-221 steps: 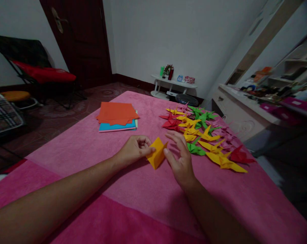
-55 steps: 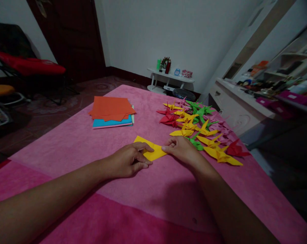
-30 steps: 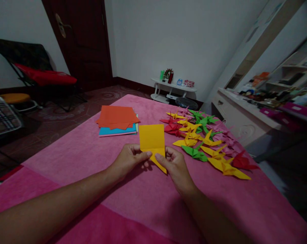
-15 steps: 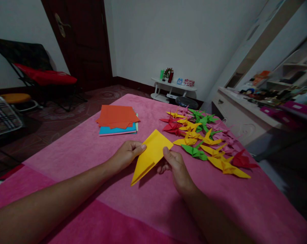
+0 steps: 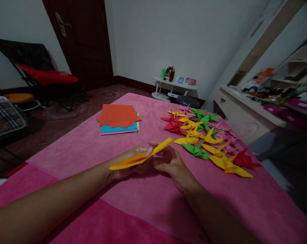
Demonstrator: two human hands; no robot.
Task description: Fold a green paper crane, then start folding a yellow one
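Observation:
A folded piece of yellow origami paper (image 5: 133, 160) is tilted almost edge-on above the pink cloth. My left hand (image 5: 128, 173) grips it, thumb on the upper side near the middle and fingers underneath. Close by on the right is my right hand (image 5: 172, 166), its fingers curved and apart, with the thumb off the paper. Its index finger lies behind the paper's far end; whether they touch I cannot tell. Right of my hands are several folded paper cranes, among them a green crane (image 5: 196, 151), a yellow crane (image 5: 228, 166) and a red crane (image 5: 174, 127).
A stack of orange paper sheets (image 5: 119, 114) lies on blue paper (image 5: 118, 129) at the table's far left. The pink cloth (image 5: 74, 149) covers the table. Beyond stand a white side table (image 5: 175, 83), a folding chair (image 5: 45, 76) and, at right, a cluttered dresser (image 5: 247, 112).
The yellow paper has turned from facing me to nearly edge-on, its point swinging left. My right thumb has come off it, and my right hand has moved closer to the left.

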